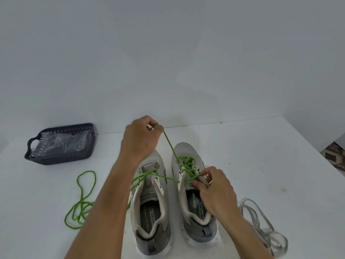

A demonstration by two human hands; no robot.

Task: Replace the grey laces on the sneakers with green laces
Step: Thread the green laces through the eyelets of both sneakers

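Near the front edge of the white table (261, 156), two grey sneakers are sitting side by side with their heels toward the person, probably so the eyelets are facing up and both hands are reaching them easily. The right sneaker (194, 199) is carrying green lace (186, 165) crisscrossed through its upper eyelets, and lacing appears to be partly done. The left hand (140, 139) is raised beyond the shoes, fingers curled and pinching one end of that lace, drawing the strand taut, likely to take up slack. The right hand (214, 191) is resting on the right sneaker's tongue area, its fingertips pinching the lace where it is crossing the eyelets, seemingly steadying the shoe against the pull. The left sneaker (151, 202) is holding only a few loose green strands across its upper eyelets. A second green lace (82, 202) is lying in loose loops toward the table's left front, within reach for later. The removed grey laces (261, 225) are lying heaped toward the right front corner, set aside. A dark basket (61, 157) with clear plastic inside is sitting toward the back left corner.
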